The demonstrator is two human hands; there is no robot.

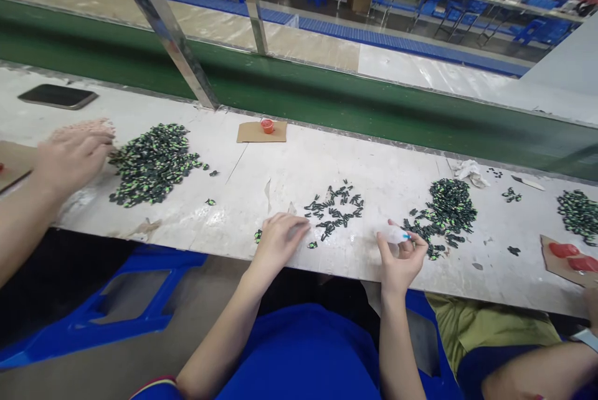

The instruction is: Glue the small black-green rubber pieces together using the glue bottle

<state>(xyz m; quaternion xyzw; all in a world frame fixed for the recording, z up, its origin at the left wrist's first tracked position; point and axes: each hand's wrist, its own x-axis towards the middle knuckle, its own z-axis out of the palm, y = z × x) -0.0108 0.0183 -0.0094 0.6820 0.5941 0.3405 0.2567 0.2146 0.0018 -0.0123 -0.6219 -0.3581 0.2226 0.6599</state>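
My right hand is closed around a small white squeeze bottle with a blue tip, held just above the table. My left hand rests near the table's front edge, its fingers slightly bent and its thumb apart from the index finger; nothing shows between them. Between my hands, small black-and-green pieces lie spread in a rough ring. One loose piece sits just right of my left hand, and another shows at its left side. A larger heap of such pieces lies beyond my right hand.
A red cup stands on cardboard at the back. Leftward are another heap, a co-worker's hand and a phone. A knife and crumpled tissue lie at right. A metal post rises behind.
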